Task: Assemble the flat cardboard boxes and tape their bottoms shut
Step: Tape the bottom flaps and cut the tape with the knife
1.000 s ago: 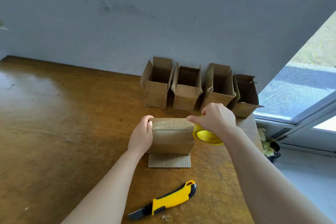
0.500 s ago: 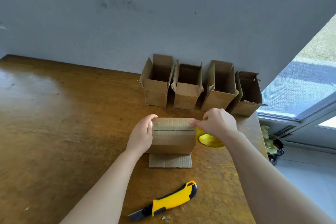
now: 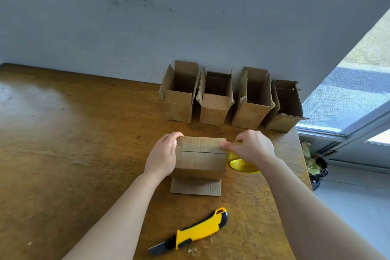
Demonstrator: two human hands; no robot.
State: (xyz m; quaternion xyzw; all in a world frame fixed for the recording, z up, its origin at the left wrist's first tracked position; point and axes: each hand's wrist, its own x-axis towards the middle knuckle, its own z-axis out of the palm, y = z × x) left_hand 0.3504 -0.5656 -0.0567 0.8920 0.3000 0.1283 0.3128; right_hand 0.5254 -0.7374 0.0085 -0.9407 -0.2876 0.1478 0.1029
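Gripping the cardboard box [image 3: 200, 159] at its left side, the left hand [image 3: 163, 154] lies with the palm against the side wall and the fingers curled over the top left edge. The box stands near the right end of the wooden table [image 3: 63, 154], with two closed flaps facing up; their seam runs left to right across the top face. Whether tape covers this seam cannot be told. One loose flap [image 3: 196, 188] lies flat on the table at the box's near side.

The right hand [image 3: 252, 148] is at the box's top right edge, fingers curled round a yellow tape roll [image 3: 242, 165] – the roll sits just beside the right wall of the box, and the thumb tip touches the top face at the corner.

Four assembled boxes stand in a row against the grey wall [image 3: 190, 17], open tops up:
- first box [image 3: 179, 110], leftmost
- second box [image 3: 214, 110]
- third box [image 3: 251, 115]
- fourth box [image 3: 282, 121], rightmost, tilted at the table's corner

A yellow-and-black utility knife [image 3: 196, 231] lies on the near table edge, well apart from both hands, its blade end pointing left. Small cardboard scraps [image 3: 192, 250] lie just beside it. A window [image 3: 348, 95] is at right.
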